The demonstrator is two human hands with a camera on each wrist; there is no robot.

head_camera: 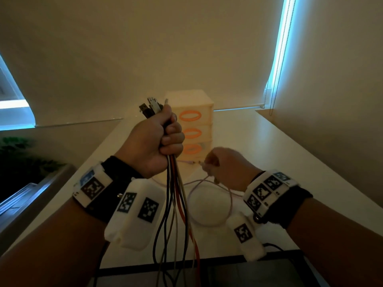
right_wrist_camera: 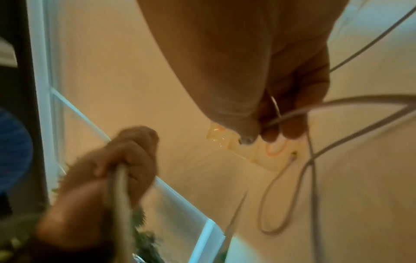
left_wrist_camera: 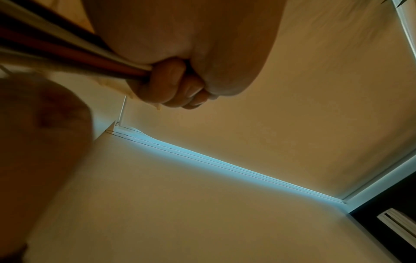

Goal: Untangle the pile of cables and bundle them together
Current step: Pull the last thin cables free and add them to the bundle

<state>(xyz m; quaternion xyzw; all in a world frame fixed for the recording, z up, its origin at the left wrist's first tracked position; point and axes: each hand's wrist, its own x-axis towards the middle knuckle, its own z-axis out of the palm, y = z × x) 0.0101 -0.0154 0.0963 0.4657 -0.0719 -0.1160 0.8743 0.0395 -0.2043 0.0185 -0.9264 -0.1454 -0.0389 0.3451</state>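
Observation:
My left hand is raised above the white table in a fist around a bundle of cables: black, red, grey and beige strands hanging straight down past the table's front edge. Their plugs stick out above the fist. In the left wrist view the same bundle runs into the curled fingers. To the right and lower, my right hand pinches a thin pale cable that loops on the table. The right wrist view shows that cable between thumb and fingertips, its loop hanging below.
A pale drawer unit with orange ring handles stands at the table's back, right behind my hands. A dark screen lies at the near edge. Blinds and a bead chain hang on the right wall. A plant sits far left.

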